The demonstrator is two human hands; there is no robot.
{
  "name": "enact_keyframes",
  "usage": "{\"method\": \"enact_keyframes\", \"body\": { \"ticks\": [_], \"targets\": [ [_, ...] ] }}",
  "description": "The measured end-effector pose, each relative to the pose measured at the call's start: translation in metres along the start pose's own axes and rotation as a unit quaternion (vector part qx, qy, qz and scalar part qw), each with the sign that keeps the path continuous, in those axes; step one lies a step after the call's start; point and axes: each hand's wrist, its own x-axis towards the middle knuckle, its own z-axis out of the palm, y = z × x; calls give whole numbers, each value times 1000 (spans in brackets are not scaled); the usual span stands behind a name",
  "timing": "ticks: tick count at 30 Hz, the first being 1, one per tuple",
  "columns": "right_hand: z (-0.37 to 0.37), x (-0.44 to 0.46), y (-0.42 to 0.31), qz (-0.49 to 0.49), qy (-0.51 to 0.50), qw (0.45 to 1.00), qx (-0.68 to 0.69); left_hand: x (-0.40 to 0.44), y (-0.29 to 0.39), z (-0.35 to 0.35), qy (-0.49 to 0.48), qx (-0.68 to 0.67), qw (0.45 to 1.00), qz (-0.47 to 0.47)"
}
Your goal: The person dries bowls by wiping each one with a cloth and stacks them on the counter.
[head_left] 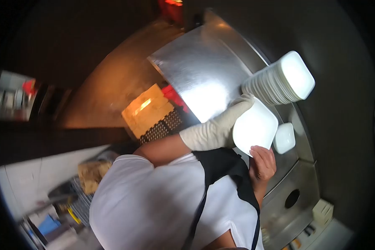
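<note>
A white rounded-square plate [255, 127], bright with glare, is held between both hands over the steel counter. My left hand [237, 109], in a cream glove, grips its far left edge, with the fingers partly hidden. My right hand [263, 162] is bare and pinches the near edge, thumb and fingers on the rim. Just beyond the plate, a tall leaning stack of white plates [279, 79] rests along the counter's back. Beside the held plate sits a small white square bowl [285, 138].
The shiny steel counter [196, 62] runs away from me along a dark wall. A steel sink [283, 204] with a round dark drain lies at the right. Left of the counter, on the floor side, are a cardboard box [148, 109] and a black perforated crate [159, 129].
</note>
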Motion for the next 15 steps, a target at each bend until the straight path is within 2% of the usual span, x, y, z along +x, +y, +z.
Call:
{"method": "enact_keyframes", "body": {
  "ticks": [1, 3, 5, 6, 9, 10, 13, 14, 15],
  "targets": [
    [-1, 2, 3, -29, -9, 1000, -7, -3, 0, -7, 8, 35, 998, 46],
    [3, 9, 7, -72, -16, 997, -8, -11, 30, -27, -60, 213, 949, 223],
    [3, 5, 6, -95, -20, 995, 1, -34, 48, -33, -60, 295, 914, 273],
    [5, -1, 12, -117, -41, 992, 29, -49, 56, -30, -26, 284, 925, 250],
    [32, -10, 21, -96, 47, 984, 145, -79, 76, -18, 63, 243, 950, 186],
    [44, -7, 31, -89, 44, 976, 196, -87, 83, -18, 84, 230, 956, 164],
    [78, 18, 32, 92, 8, 943, 320, -111, 106, -16, 125, 350, 911, 179],
    [88, 23, 35, 91, -23, 934, 345, -115, 126, 14, 182, 440, 860, 182],
    [96, 22, 40, 132, -66, 926, 348, -117, 124, 4, 204, 396, 881, 157]
  ]
}}
